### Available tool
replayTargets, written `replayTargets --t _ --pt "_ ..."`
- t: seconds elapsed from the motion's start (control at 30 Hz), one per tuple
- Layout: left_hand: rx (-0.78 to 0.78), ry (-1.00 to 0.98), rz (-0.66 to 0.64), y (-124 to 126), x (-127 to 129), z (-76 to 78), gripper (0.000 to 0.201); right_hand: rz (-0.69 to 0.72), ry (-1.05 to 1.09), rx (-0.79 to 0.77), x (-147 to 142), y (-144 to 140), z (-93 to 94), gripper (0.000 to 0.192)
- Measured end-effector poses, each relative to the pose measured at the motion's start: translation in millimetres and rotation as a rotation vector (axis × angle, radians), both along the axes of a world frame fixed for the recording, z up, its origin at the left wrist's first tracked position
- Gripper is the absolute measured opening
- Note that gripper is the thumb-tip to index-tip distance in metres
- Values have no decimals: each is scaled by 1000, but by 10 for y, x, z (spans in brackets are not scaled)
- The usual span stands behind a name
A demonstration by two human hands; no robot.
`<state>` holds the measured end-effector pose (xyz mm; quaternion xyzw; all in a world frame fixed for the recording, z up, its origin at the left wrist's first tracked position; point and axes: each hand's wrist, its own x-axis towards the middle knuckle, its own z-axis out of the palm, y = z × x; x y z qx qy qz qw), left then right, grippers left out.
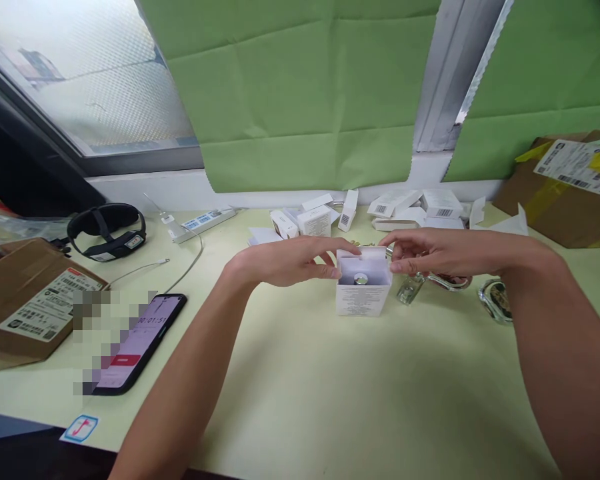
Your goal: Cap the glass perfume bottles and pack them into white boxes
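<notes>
A small white carton [363, 301] stands upright on the table with its top flaps raised. Inside it shows a round silver cap [361, 279]; whatever is under the cap is hidden. My left hand [303, 260] grips the carton's left top edge, thumb at the near corner and fingers reaching over the back flap. At the right top edge, the bent fingers and thumb of my right hand [420, 252] close on the carton's rim. Just right of the carton lies a small clear glass bottle [410, 291]. Other shiny glass items lie partly hidden under my right hand and wrist.
White cartons [315, 220] and more cartons [443, 203] lie along the wall. To the right are a round glass bottle [496, 300] and a brown parcel [555, 207]. On the left are another parcel [30, 300], a phone [143, 343], a black headset [107, 233] and a power strip [205, 223].
</notes>
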<state>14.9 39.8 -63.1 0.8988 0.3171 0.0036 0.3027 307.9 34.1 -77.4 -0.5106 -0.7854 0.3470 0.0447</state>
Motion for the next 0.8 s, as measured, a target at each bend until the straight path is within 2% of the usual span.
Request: replayTargets --t 0.43,0.6,0.8 --pt "47 -1 -10 9 122 -104 42 93 -40 -97 -206 27 -48 51" --pt "110 -6 2 23 149 -152 34 100 -59 -71 -234 22 -72 48" --pt "158 -72 -22 23 185 -180 20 50 -88 -90 -237 -28 2 52"
